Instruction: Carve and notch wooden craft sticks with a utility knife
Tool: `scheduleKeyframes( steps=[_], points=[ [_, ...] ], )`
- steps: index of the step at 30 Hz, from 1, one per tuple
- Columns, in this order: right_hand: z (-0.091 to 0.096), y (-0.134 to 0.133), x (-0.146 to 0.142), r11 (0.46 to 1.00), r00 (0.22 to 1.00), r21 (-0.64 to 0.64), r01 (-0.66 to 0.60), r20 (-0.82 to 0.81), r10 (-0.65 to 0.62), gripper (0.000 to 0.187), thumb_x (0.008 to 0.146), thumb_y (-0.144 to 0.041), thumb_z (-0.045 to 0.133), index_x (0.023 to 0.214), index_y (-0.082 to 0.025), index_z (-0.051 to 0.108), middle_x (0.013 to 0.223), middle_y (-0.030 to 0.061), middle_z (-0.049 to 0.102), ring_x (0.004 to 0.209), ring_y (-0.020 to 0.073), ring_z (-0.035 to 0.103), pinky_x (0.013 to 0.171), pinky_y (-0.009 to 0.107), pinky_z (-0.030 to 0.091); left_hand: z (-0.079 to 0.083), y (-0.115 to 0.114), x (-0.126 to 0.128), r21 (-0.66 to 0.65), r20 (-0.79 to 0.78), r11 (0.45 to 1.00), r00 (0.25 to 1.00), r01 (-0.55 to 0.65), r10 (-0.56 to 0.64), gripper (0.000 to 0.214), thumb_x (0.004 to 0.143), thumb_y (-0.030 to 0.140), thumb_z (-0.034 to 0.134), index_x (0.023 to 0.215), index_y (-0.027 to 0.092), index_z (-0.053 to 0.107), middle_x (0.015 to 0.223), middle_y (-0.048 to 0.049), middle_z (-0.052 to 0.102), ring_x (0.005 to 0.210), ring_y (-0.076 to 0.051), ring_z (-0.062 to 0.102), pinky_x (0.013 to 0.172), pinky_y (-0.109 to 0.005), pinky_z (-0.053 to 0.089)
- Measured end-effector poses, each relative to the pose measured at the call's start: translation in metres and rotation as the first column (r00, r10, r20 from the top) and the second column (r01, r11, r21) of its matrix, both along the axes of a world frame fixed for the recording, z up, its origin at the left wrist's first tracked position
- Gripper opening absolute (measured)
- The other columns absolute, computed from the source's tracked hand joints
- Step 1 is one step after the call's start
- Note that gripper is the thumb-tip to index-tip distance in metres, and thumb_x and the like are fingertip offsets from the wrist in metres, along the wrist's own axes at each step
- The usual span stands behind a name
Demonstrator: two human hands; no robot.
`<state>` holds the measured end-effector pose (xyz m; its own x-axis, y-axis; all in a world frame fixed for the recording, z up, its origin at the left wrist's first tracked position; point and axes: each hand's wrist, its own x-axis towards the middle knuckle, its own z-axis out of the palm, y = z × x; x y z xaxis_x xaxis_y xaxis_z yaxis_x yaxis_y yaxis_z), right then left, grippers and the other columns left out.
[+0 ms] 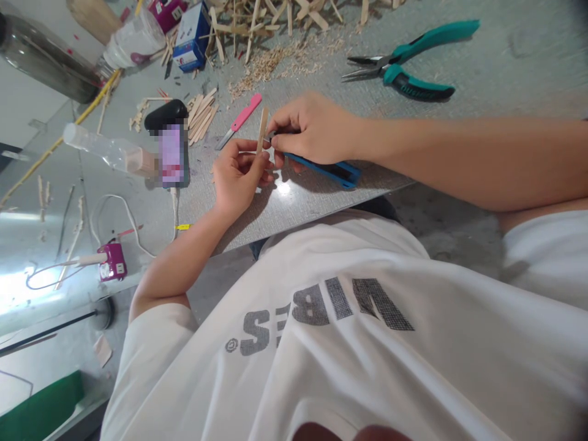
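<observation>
Pinched between the thumb and fingers of my left hand (241, 174) is a flat wooden craft stick (262, 128), held up at a slant. My right hand (316, 131) is wrapped round a blue utility knife (342, 173), whose handle sticks out below the palm. The knife's tip end is close against the craft stick; my fingers partly hide it, so I cannot tell whether the blade touches the wood. A pink craft knife (245, 115) lies just beyond my left hand. Next to it sits a small pile of craft sticks (201, 116).
Teal-handled needle-nose pliers (408, 64) lie at the far right. Wood shavings (275, 64) and a heap of sticks (280, 15) cover the back. A phone (173, 153) with a cable, a clear bottle (110, 150), a blue box (192, 37) and a purple adapter (113, 261) stand left.
</observation>
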<state>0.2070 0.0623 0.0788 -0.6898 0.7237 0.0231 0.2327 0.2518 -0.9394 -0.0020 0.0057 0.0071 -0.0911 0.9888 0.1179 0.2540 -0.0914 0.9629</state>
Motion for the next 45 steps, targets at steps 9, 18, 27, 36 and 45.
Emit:
scheduleKeyframes(
  steps=[9,18,27,36,45],
  points=[
    [-0.0004,-0.0018,0.0006,1.000,1.000,-0.019,-0.022,-0.005,0.022,0.036,0.101,0.011,0.055,0.079,-0.011,0.073,0.069,-0.0044,0.073,0.048,0.0057,0.061,0.050,0.015,0.042,0.0001,-0.0003,0.0018,0.001,0.009,1.000,1.000,0.008,-0.008,0.029,0.112,0.045,0.088,0.103,0.028,0.065,0.076,0.0046,0.082,0.054,-0.012,0.074,0.047,-0.020,0.054],
    [0.0024,-0.0058,-0.0002,0.995,0.999,-0.097,0.028,-0.035,-0.031,0.039,0.102,0.009,0.055,0.076,-0.013,0.073,0.068,-0.0033,0.072,0.046,0.0065,0.061,0.045,0.015,0.044,-0.0032,-0.0010,0.0015,0.047,0.019,0.999,1.000,0.020,-0.021,0.030,0.111,0.042,0.089,0.101,0.028,0.064,0.076,0.0049,0.081,0.054,-0.013,0.074,0.047,-0.022,0.055],
    [-0.0028,-0.0019,0.0017,0.996,0.998,-0.087,-0.002,-0.056,-0.003,0.037,0.101,0.009,0.055,0.076,-0.012,0.074,0.066,-0.0021,0.070,0.046,0.0062,0.061,0.044,0.015,0.043,-0.0046,0.0002,0.0010,0.024,0.062,0.999,0.997,0.045,-0.046,0.034,0.109,0.047,0.091,0.101,0.028,0.064,0.076,0.0051,0.082,0.053,-0.012,0.074,0.047,-0.022,0.055],
    [-0.0038,-0.0041,0.0023,0.983,0.999,-0.181,-0.017,-0.054,0.008,0.039,0.104,0.006,0.062,0.074,-0.014,0.076,0.067,0.0006,0.073,0.047,0.0083,0.061,0.045,0.016,0.045,-0.0038,0.0002,0.0009,0.009,0.053,0.997,0.996,0.074,-0.074,0.037,0.110,0.050,0.090,0.100,0.028,0.061,0.072,0.0050,0.081,0.052,-0.013,0.074,0.044,-0.021,0.054],
    [-0.0052,-0.0039,-0.0028,0.980,0.993,-0.197,-0.007,-0.120,-0.017,0.039,0.103,0.009,0.056,0.077,-0.012,0.074,0.068,0.0003,0.073,0.048,0.0099,0.063,0.046,0.017,0.047,-0.0031,0.0055,0.0037,0.004,0.076,0.999,0.996,0.052,-0.052,0.038,0.112,0.053,0.087,0.103,0.027,0.061,0.074,0.0050,0.083,0.057,-0.013,0.079,0.048,-0.020,0.055]
  ],
)
